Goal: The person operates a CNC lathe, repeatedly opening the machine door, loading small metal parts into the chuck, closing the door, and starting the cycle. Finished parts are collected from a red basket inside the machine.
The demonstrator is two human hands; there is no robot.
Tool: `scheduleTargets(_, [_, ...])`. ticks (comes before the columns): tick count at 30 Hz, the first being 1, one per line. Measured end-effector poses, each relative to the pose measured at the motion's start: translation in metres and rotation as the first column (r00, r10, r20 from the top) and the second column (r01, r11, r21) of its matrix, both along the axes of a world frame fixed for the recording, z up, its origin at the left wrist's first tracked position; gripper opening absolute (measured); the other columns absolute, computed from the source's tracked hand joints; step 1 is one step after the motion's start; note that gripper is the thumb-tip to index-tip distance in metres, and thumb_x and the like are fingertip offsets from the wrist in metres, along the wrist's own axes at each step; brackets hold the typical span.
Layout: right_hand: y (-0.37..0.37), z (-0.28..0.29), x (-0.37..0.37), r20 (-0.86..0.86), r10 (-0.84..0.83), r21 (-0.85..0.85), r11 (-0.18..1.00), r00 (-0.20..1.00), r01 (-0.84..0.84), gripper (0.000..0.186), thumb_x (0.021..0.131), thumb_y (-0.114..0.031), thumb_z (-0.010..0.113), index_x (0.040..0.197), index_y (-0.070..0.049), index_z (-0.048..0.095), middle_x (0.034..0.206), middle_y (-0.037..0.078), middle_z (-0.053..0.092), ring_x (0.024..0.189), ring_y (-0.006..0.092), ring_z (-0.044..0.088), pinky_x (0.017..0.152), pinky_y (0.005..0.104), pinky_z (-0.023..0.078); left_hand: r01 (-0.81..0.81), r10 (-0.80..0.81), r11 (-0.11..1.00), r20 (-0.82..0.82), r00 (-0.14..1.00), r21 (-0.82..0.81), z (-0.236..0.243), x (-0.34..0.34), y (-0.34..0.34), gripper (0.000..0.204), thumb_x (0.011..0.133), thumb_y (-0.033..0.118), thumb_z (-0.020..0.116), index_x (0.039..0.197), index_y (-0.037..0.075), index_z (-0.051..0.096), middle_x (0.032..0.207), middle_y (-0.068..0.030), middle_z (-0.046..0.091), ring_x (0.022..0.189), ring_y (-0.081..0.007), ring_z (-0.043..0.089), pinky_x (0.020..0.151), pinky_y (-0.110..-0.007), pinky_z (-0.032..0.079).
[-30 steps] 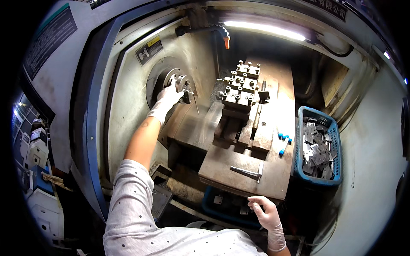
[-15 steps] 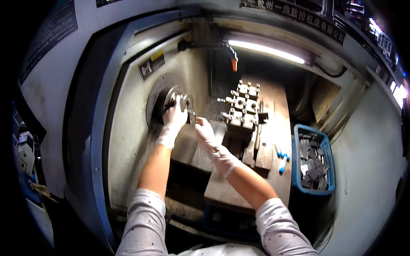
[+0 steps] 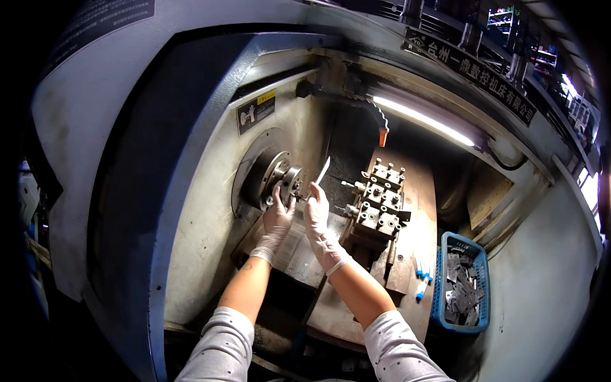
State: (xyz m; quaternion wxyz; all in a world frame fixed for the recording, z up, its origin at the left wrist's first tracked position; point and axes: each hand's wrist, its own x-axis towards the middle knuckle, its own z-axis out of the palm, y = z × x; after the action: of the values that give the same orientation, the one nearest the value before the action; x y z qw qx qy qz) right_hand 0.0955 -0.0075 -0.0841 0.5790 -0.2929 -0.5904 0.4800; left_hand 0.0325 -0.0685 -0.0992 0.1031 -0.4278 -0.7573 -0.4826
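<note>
So the slim, shiny piece [image 3: 324, 170] is up in the right hand [image 3: 316, 215], pinched near its lower end between thumb and fingertips. Its long axis runs steeply, top end pointing up and a bit right, away from the person. It's in the air just right of the round metal chuck [image 3: 291, 180], and I can't tell if it's touching anything besides the glove.

Left hand [image 3: 277, 223] is at the chuck's lower edge, fingers spread and bent up against it; can't really tell if it's gripping anything there. Both hands are in thin whitish gloves.

Further right there's the bolted tool block [image 3: 382, 202], then a few little blue-ended things [image 3: 422, 288] lying on the brownish bed [image 3: 417, 219]. Past those sits a blue plastic basket [image 3: 457, 327], with loads of flat grey metal pieces [image 3: 463, 288] jumbled every which way inside.
</note>
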Motion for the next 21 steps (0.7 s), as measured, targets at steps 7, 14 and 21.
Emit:
scheduleTargets(7, [-0.025, -0.030, 0.014, 0.491, 0.129, -0.170, 0.984, 0.861, -0.051, 0.021, 0.063, -0.005, 0.039, 0.078, 0.000, 0.054, 0.076, 0.015, 0.055, 0.075, 0.0262, 0.051, 0.071, 0.0297, 0.039, -0.035, 0.048, 0.992, -0.112, 0.993, 0.122, -0.018, -0.003, 0.017, 0.058, 0.069, 0.025, 0.054, 0.114, 0.013, 0.021, 0.057, -0.0113, 0.053, 0.045, -0.0283, 0.051, 0.039, -0.035, 0.039])
scheduleTargets(14, [-0.044, 0.009, 0.018, 0.201, -0.203, 0.357, 0.926, 0.958, 0.121, 0.016, 0.069, -0.009, 0.051, 0.084, -0.004, 0.049, 0.093, 0.009, 0.046, 0.089, 0.0241, 0.042, 0.079, 0.0313, 0.033, 0.018, -0.016, 0.999, -0.049, 0.999, 0.033, -0.005, -0.003, 0.001, 0.056, 0.072, 0.031, 0.050, 0.115, 0.012, 0.020, 0.055, -0.0116, 0.052, 0.045, -0.0271, 0.052, 0.038, -0.033, 0.039])
scheduleTargets(21, [-0.001, 0.024, -0.026, 0.015, -0.296, 0.437, 0.861, 0.955, 0.260, 0.015, 0.076, -0.014, 0.041, 0.072, -0.001, 0.048, 0.068, 0.011, 0.049, 0.062, 0.0269, 0.045, 0.059, 0.0343, 0.036, 0.074, -0.070, 0.996, 0.086, 0.994, -0.040, -0.004, 0.003, -0.001, 0.057, 0.071, 0.036, 0.049, 0.116, 0.016, 0.020, 0.063, -0.0126, 0.055, 0.046, -0.0293, 0.052, 0.038, -0.035, 0.040])
